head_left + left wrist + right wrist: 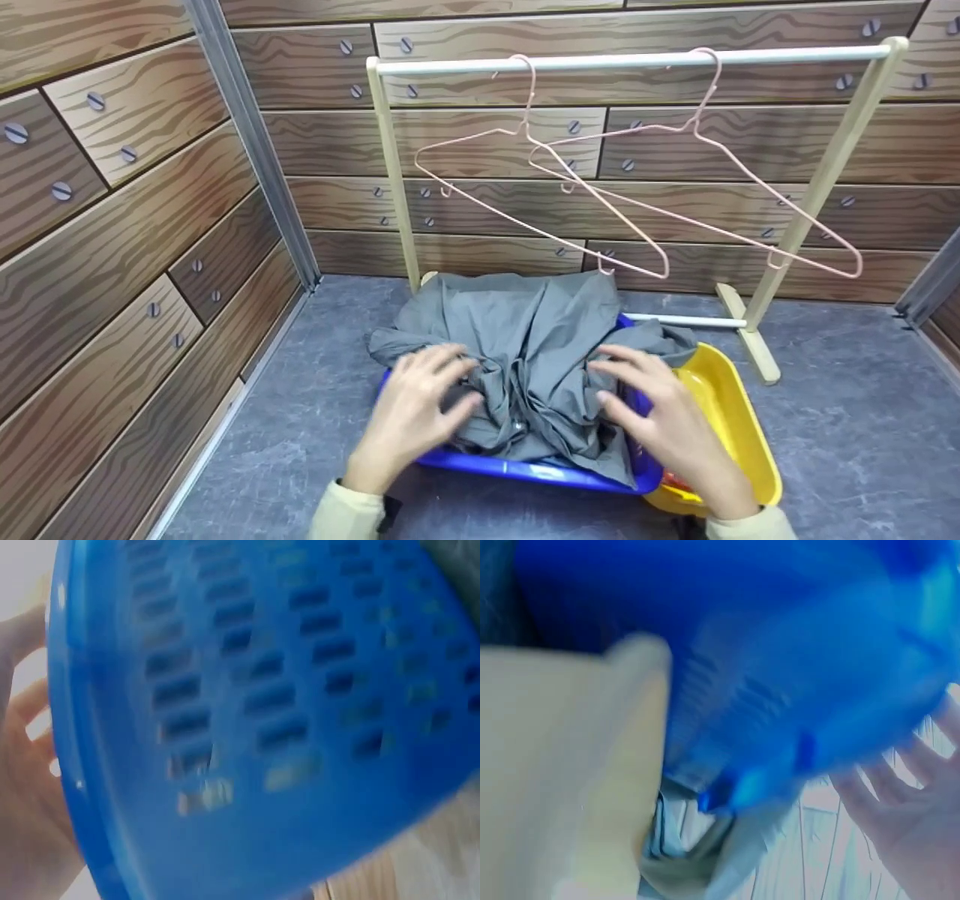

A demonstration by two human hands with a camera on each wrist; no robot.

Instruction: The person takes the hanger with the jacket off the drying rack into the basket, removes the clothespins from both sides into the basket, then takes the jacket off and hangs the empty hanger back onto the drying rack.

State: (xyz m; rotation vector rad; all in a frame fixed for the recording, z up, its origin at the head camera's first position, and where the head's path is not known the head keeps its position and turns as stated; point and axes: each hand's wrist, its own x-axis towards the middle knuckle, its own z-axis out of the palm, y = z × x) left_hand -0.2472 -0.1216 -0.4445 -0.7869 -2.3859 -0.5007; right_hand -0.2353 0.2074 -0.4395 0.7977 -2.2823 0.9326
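A grey cloth garment (525,322) lies bunched in a blue plastic basket (510,466), and parts of it spill over the back and right rims. Over the basket's left side is my left hand (412,405), its fingers spread and loosely bent by the cloth. My right hand (664,405) mirrors it over the right side, thumb and fingers apart. Neither hand visibly grips anything; whether the fingertips touch the cloth is unclear. From the left wrist view, the basket's slotted wall (247,697) fills most of the picture. The right wrist view is blurred, with spread fingers beside the blue wall.
A yellow basket (739,420) stands right of the blue one, with something red inside, mostly hidden. Behind them rises a wooden rack with a white rod (600,62). Two pink hangers hang there, a left hanger (529,112) and a right hanger (699,112). Wood-patterned walls enclose the grey surface.
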